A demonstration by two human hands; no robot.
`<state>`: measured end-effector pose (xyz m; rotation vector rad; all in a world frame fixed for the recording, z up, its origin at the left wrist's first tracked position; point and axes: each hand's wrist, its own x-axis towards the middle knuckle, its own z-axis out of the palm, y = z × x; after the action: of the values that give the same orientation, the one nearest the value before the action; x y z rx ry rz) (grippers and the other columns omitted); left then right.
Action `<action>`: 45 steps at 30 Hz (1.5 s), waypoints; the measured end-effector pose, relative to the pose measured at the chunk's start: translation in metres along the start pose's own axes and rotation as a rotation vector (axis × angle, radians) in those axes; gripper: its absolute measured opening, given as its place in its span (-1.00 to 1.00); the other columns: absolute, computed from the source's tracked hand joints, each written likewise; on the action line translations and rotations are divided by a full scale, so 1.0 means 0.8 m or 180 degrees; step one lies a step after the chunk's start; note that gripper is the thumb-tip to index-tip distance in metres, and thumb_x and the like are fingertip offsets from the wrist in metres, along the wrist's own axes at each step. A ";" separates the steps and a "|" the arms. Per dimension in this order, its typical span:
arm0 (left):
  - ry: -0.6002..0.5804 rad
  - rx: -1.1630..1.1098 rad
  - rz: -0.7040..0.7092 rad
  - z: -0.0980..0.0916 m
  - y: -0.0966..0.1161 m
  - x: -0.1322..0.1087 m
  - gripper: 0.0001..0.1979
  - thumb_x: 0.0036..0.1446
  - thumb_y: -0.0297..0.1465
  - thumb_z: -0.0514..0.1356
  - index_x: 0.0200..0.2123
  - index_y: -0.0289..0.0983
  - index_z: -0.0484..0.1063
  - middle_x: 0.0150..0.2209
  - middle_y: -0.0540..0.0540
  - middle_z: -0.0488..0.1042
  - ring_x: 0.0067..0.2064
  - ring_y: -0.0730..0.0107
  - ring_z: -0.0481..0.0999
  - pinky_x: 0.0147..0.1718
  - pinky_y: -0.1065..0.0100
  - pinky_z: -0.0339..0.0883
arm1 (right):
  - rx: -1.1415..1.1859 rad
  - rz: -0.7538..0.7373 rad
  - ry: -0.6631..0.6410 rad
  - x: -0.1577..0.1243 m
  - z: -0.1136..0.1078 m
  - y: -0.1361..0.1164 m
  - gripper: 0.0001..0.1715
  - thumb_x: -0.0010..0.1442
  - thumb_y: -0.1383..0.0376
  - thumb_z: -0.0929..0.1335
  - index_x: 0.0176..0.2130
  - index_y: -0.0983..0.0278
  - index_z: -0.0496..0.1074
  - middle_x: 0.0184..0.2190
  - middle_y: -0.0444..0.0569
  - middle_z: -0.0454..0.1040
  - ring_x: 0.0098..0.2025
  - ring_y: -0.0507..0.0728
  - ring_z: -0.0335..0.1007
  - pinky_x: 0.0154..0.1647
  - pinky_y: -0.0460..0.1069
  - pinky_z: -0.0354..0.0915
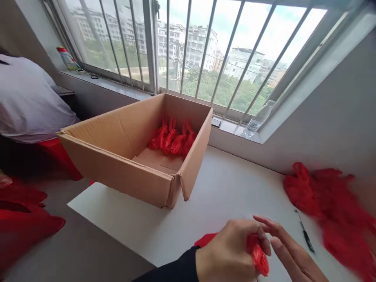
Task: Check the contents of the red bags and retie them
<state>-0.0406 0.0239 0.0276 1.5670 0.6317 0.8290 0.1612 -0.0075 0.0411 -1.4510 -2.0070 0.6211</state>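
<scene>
Low over the white table, my left hand is wrapped round a bunched red plastic bag; a bit of red plastic also shows behind the wrist. My right hand is just beside it, thumb and fingers apart, with nothing visible between them. Whether its fingertips touch the left hand is hard to tell. Ahead stands an open cardboard box. Several knotted red plastic bags sit together inside it, at the far right end.
Loose red bags lie heaped on the table's right, near a black pen. A water bottle and a phone rest on the sill. At left are a seated person and more red bags.
</scene>
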 end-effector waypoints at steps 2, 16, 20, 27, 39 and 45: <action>0.0260 0.0474 0.0130 -0.011 0.012 -0.002 -0.90 0.04 -0.53 0.24 -0.33 -0.25 0.45 -0.41 0.00 0.47 -0.44 0.49 0.35 -0.46 0.47 0.25 | 0.0766 0.0393 -0.0429 0.005 0.008 -0.001 -0.53 0.49 0.07 0.14 0.14 0.16 0.44 -0.08 0.03 0.59 -0.05 0.19 0.57 -0.06 0.02 0.53; 0.0262 0.2094 0.1046 -0.025 -0.051 -0.009 -0.38 0.41 -0.51 0.04 0.46 -0.07 0.03 0.40 -0.23 0.22 0.30 0.16 0.36 0.16 0.13 0.39 | 0.1216 0.0668 -0.0405 0.012 0.019 0.000 -0.76 0.44 0.16 0.28 -0.16 0.22 0.46 -0.22 -0.08 0.53 -0.18 0.09 0.43 -0.10 -0.01 0.34; 0.0213 0.2717 0.0929 -0.045 -0.074 -0.057 -0.36 0.43 -0.53 -0.03 0.50 -0.17 -0.11 0.44 -0.19 0.17 0.44 0.17 0.14 0.35 0.04 0.16 | 0.0565 0.1047 -0.0136 -0.017 0.005 0.027 -0.72 0.43 0.12 0.28 -0.21 0.20 0.49 -0.25 -0.08 0.51 -0.20 0.10 0.42 -0.42 -0.06 0.20; 0.0647 0.3104 -0.0017 -0.056 -0.115 -0.127 -0.45 0.46 -0.41 -0.05 0.45 -0.05 0.05 0.44 -0.10 0.17 0.46 0.06 0.08 0.30 -0.09 0.23 | 0.0864 0.1804 0.0384 -0.067 0.032 0.077 -0.58 0.45 -0.01 0.22 -0.09 0.19 0.49 -0.19 -0.06 0.57 -0.12 0.14 0.50 -0.09 0.02 0.42; -0.0156 0.3945 0.0606 0.008 -0.158 -0.068 -0.29 0.39 -0.45 0.03 0.51 -0.20 -0.19 0.47 -0.17 0.11 0.49 0.02 0.03 0.38 -0.12 0.07 | -0.0179 0.0255 0.0868 -0.072 0.172 0.067 -0.57 0.42 0.37 0.20 0.22 0.10 0.27 0.39 0.00 0.25 0.46 0.28 0.06 0.36 0.34 0.27; -0.0152 0.4015 0.0366 0.007 -0.171 -0.072 -0.29 0.38 -0.46 0.04 0.51 -0.20 -0.17 0.47 -0.17 0.11 0.48 0.02 0.05 0.38 -0.12 0.09 | -0.0305 0.0239 0.0934 -0.069 0.182 0.079 -0.64 0.41 0.37 0.22 0.16 0.13 0.29 0.40 0.04 0.22 0.46 0.29 0.07 0.36 0.37 0.27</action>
<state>-0.0633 -0.0026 -0.1167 2.7518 1.1442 0.4334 0.1171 -0.0462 -0.1168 -1.5792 -1.7806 0.3231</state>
